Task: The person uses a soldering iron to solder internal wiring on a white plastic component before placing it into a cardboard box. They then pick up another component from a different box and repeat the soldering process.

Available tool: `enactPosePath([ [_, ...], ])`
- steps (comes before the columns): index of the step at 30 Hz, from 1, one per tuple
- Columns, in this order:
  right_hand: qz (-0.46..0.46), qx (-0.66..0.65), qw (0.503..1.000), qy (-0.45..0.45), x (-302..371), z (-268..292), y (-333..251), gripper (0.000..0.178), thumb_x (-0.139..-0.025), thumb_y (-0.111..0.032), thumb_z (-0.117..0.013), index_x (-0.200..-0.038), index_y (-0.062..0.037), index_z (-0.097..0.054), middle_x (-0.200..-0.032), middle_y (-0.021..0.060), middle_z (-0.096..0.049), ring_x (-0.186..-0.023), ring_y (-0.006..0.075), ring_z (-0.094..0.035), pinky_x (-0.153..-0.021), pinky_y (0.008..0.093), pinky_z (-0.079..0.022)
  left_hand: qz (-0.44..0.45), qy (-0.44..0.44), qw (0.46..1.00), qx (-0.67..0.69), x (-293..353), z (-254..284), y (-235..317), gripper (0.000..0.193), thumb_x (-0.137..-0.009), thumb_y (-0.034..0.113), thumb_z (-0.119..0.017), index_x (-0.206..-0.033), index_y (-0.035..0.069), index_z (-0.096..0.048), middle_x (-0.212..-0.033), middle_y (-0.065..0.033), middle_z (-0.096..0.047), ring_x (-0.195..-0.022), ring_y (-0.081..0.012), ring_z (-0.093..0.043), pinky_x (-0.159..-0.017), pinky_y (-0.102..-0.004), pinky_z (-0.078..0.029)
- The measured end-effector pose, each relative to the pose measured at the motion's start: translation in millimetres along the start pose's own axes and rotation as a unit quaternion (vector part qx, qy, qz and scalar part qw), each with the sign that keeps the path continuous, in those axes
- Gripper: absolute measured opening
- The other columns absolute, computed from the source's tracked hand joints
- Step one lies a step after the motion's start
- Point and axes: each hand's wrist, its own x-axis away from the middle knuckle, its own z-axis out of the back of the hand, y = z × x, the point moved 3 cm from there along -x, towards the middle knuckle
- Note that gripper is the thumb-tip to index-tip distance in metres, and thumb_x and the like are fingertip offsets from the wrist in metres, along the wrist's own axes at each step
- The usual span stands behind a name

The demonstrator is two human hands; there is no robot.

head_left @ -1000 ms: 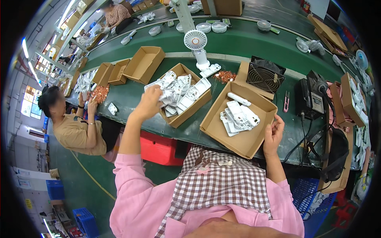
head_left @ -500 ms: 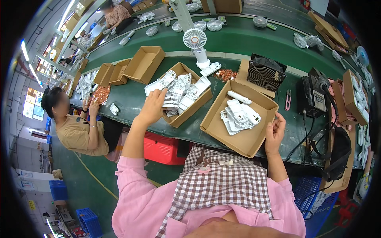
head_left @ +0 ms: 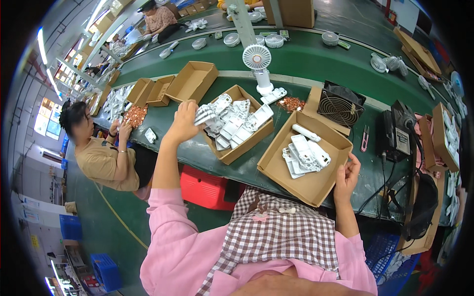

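Observation:
My left hand (head_left: 184,124) is closed on a small stack of white plastic casings (head_left: 207,116) at the left rim of a cardboard box (head_left: 249,144). That box is heaped with more casings (head_left: 237,129) of the same kind. Against the right wall of a shallower cardboard tray (head_left: 316,190) rests my right hand (head_left: 347,180), its fingers loosely bent and the thumb apart from them. Several white casings (head_left: 302,157) lie piled in the tray, along with a white handle-shaped piece (head_left: 306,132).
A white handheld fan (head_left: 257,58) stands behind the boxes, near copper-coloured small parts (head_left: 290,103). To the right are a black cooling fan (head_left: 339,106), pink-handled snips (head_left: 365,138) and a black power unit (head_left: 393,130) with cables. A co-worker (head_left: 106,153) sits at the left.
My left hand has shifted left to the box's rim, with casings in its grip. My right hand stays beside the tray. The whole view has shifted slightly.

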Motion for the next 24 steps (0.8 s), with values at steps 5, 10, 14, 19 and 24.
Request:
enactPosePath([
  [5, -0.020, -0.008, 1.000, 0.005, -1, 0, -5, 0.043, -0.089, -0.007, -0.058, -0.129, -0.0028, -0.042, -0.080, -0.0026, -0.037, -0.067, 0.0039, -0.040, -0.062, 0.0170, -0.035, 0.127, -0.147, 0.975, 0.109, -2, -23, -17, 0.050, -0.068, 0.020, -0.076, -0.101, 0.004, -0.043, -0.102, -0.0208, -0.056, -0.101, -0.0402, -0.053, -0.083, -0.0453, -0.044],
  [10, -0.052, -0.010, 0.998, 0.016, -2, 0, -8, 0.050, -0.088, -0.007, -0.059, -0.133, 0.0003, -0.037, -0.081, -0.0032, -0.041, -0.070, 0.0039, -0.040, -0.065, 0.0177, -0.034, 0.043, -0.073, 0.996, 0.019, 11, -34, 9, 0.038, -0.070, 0.002, -0.059, -0.103, 0.001, -0.041, -0.103, -0.0218, -0.054, -0.097, -0.0409, -0.052, -0.084, -0.0465, -0.044],
  [14, -0.057, -0.013, 0.998, 0.016, -2, 3, -7, 0.054, -0.087, -0.006, -0.060, -0.136, 0.0008, -0.036, -0.080, -0.0038, -0.044, -0.069, 0.0030, -0.041, -0.064, 0.0170, -0.033, 0.052, -0.056, 0.997, 0.018, 14, -29, 16, 0.048, -0.069, 0.001, -0.059, -0.113, 0.001, -0.041, -0.108, -0.0198, -0.051, -0.101, -0.0389, -0.049, -0.087, -0.0445, -0.043],
  [19, -0.059, 0.084, 0.995, 0.008, -6, 11, -13, 0.054, -0.083, -0.001, -0.058, -0.135, 0.0018, -0.044, -0.069, -0.0064, -0.042, -0.060, 0.0013, -0.039, -0.056, 0.0166, -0.031, 0.099, -0.020, 0.994, 0.037, 18, -23, 5, 0.066, -0.070, 0.004, -0.067, -0.130, 0.002, -0.040, -0.115, -0.0184, -0.049, -0.109, -0.0377, -0.047, -0.092, -0.0426, -0.042],
  [24, -0.050, 0.090, 0.994, 0.022, -13, 20, -26, 0.057, -0.077, 0.002, -0.055, -0.134, 0.0011, -0.048, -0.065, -0.0071, -0.039, -0.057, 0.0010, -0.036, -0.053, 0.0164, -0.030, 0.274, 0.060, 0.860, 0.426, 25, -24, -14, 0.048, -0.075, 0.005, -0.071, -0.119, 0.001, -0.052, -0.105, -0.0082, -0.061, -0.097, -0.0219, -0.060, -0.087, -0.0323, -0.046],
])
